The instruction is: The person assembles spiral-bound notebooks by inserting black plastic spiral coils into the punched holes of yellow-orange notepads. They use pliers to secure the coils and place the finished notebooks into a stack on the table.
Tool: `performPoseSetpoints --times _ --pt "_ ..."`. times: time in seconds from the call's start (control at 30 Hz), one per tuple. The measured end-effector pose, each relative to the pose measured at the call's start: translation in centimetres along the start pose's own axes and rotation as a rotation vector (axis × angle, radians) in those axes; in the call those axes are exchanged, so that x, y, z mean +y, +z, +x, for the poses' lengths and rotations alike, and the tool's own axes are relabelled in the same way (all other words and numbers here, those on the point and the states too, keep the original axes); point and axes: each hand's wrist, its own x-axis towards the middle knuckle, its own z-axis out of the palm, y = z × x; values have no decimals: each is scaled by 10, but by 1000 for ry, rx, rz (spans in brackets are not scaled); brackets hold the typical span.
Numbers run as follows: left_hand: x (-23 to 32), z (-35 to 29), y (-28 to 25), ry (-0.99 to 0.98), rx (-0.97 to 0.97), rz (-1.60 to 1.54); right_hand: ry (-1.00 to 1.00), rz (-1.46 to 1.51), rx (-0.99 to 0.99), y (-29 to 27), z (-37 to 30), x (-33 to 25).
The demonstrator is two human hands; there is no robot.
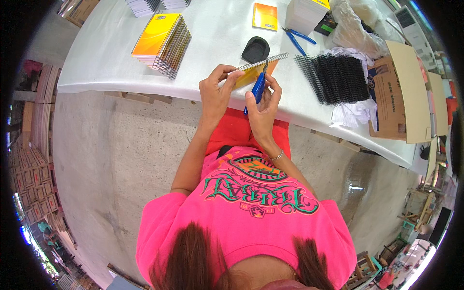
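At the table's near edge, my left hand [216, 92] pinches one end of a spiral notebook [248, 77] with a yellow-orange cover. Its wire coil runs along the top, and the coil's right end sticks out past the cover. My right hand [264, 108] is closed around blue-handled cutting pliers [259, 88], whose jaws point up against the coil. Just beyond the notebook lies a black rounded dish-like piece [255, 50]. To the right, a bundle of loose black spiral coils [336, 79] rests on white wrapping.
Finished-looking spiral notebooks [158, 41] are stacked at the left on the white table [101, 67]. Farther back are a single orange cover [265, 17], a second pair of blue pliers [299, 39] and a tall paper stack [302, 18]. An open cardboard box [388, 96] stands at the right.
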Motion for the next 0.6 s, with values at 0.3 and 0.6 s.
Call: performPoseSetpoints --times 0.3,0.6 --pt "5 -4 -3 -80 -37 77 3 7 -15 -1 1 -1" --pt "0 -20 -2 -74 -63 -28 -6 17 0 1 1 1"
